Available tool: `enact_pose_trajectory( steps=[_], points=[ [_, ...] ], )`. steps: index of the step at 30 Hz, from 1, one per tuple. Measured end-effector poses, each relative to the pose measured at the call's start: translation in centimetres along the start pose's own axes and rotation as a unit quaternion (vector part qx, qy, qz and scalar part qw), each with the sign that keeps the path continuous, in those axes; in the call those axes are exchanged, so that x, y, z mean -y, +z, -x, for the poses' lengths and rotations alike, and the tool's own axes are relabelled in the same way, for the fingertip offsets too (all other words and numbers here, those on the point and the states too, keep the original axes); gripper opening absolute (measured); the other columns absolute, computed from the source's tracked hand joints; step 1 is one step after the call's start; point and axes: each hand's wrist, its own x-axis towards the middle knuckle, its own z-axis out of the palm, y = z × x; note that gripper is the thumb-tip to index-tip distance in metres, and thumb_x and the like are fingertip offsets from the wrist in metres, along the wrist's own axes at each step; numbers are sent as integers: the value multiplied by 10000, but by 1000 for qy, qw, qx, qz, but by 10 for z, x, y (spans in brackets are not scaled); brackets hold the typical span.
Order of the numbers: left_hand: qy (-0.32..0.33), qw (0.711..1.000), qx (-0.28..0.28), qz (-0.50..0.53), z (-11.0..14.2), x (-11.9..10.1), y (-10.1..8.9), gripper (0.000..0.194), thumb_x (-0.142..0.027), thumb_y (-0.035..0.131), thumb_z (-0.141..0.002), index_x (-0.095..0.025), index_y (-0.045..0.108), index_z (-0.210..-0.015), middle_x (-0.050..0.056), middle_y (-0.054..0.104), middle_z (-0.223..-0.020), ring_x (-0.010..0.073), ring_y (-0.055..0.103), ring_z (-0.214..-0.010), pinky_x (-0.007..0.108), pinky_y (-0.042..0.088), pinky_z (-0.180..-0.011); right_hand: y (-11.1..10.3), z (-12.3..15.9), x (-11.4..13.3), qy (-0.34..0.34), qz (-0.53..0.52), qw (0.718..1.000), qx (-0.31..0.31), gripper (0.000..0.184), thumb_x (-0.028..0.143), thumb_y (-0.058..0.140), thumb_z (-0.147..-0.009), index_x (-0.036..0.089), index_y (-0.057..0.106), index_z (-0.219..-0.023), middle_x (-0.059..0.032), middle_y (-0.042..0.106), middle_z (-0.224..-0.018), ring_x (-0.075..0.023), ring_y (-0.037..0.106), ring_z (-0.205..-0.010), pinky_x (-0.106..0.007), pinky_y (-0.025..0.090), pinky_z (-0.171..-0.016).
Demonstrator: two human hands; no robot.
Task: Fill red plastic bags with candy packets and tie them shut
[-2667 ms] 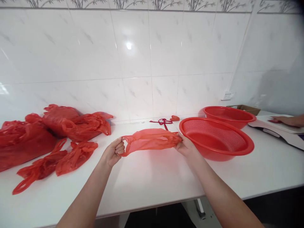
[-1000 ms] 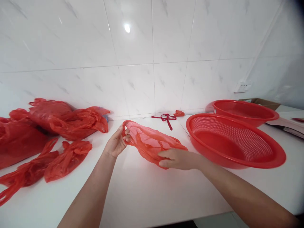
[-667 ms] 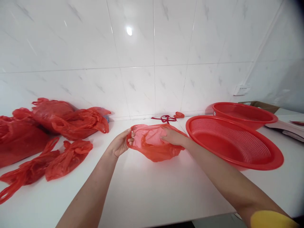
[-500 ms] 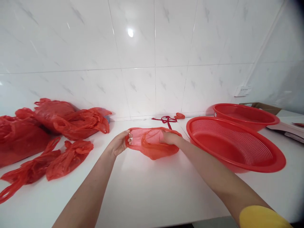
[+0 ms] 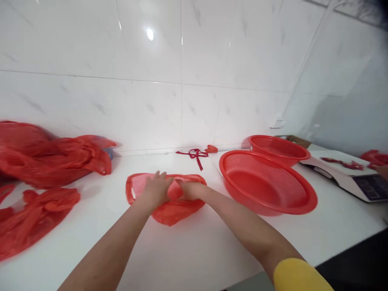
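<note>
An orange-red plastic bag (image 5: 176,214) lies on the white table with its mouth spread wide. My left hand (image 5: 157,190) reaches over the mouth, its fingers apart and their tips partly hidden. Inside the bag's right side is my right hand (image 5: 190,190); the thumb shows, while the other fingers are out of sight. Between the two hands appears a smooth red patch (image 5: 175,190), and I cannot tell whether it is bag plastic or a separate thing.
Filled red bags (image 5: 60,161) and a smaller knotted bag (image 5: 42,214) lie left. Behind is a dark red ribbon (image 5: 197,154). On the right stand a red colander (image 5: 266,190), a red basin (image 5: 279,149) and a scale (image 5: 345,178). Another person's hand (image 5: 383,171) is at the right edge.
My left hand has left the bag's left rim and moved right, over its mouth beside my right hand. The view has turned right, bringing the scale and another person's hand into sight.
</note>
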Motion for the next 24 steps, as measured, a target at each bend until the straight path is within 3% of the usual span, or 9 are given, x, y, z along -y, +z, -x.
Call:
enact_pose_trajectory(
  steps=[2,4,5,7,9,12,15,20,24],
  points=[
    [-12,999,25,-38,-8,18,16,642,-226,626,-671,-228,462,-1292,135,312,-1458,379,178,-1360,585,247,-1007,-12,23,1,-100,-6,995,-29,577,335,624,-793,300,414,-1330,4,644,-1048,-180,611,-918,-299,493,-766],
    [-17,998,26,-47,-13,32,28,654,-274,590,-705,-234,415,-1334,117,260,-1490,360,140,-1377,585,216,-1029,-25,49,-1,-205,-13,971,-120,504,275,516,-863,297,381,-1349,6,628,-1074,-150,590,-968,-268,480,-792],
    [-20,998,25,-47,-15,36,31,647,-281,569,-718,-237,404,-1342,111,257,-1493,355,145,-1378,587,215,-1029,-32,62,-5,-226,0,958,-174,457,261,486,-877,285,411,-1328,-7,618,-1093,-145,576,-993,-269,475,-812],
    [-24,999,25,-42,-19,42,34,622,-294,534,-734,-238,406,-1340,111,286,-1479,353,175,-1368,591,240,-1011,-44,86,-20,-203,63,939,-272,374,257,472,-882,255,492,-1255,-48,588,-1147,-166,541,-1059,-305,460,-871],
    [-26,999,17,-34,-26,43,32,592,-325,508,-746,-224,423,-1323,130,339,-1446,354,230,-1345,583,285,-978,-52,108,-43,-122,160,920,-336,355,275,488,-871,227,529,-1220,-94,539,-1232,-224,494,-1139,-387,429,-935],
    [-31,999,-7,-4,-38,43,24,497,-375,481,-759,-191,504,-1220,157,444,-1353,345,364,-1262,522,373,-907,-52,142,-87,-4,286,900,-329,461,308,501,-854,206,464,-1302,-141,514,-1275,-299,508,-1131,-453,468,-860],
    [-11,997,-49,56,-45,40,14,370,-404,463,-782,-179,563,-1058,130,547,-1215,307,502,-1107,415,435,-805,-47,183,-126,60,337,905,-252,405,281,386,-913,207,464,-1304,-120,648,-1029,-225,631,-800,-343,511,-610],
    [81,974,-180,109,-36,25,0,302,-380,354,-891,-178,551,-1001,73,604,-1061,224,573,-889,344,431,-722,-48,256,-166,53,406,884,-226,400,246,366,-925,216,461,-1312,-100,670,-997,-208,630,-871,-358,505,-757],
    [102,956,-261,81,-26,10,-5,244,-360,394,-893,-199,549,-993,58,618,-986,221,574,-879,323,433,-666,-59,304,-198,42,451,862,-229,390,252,367,-908,250,508,-1272,-63,677,-1049,-196,643,-874,-325,516,-720]
  ],
)
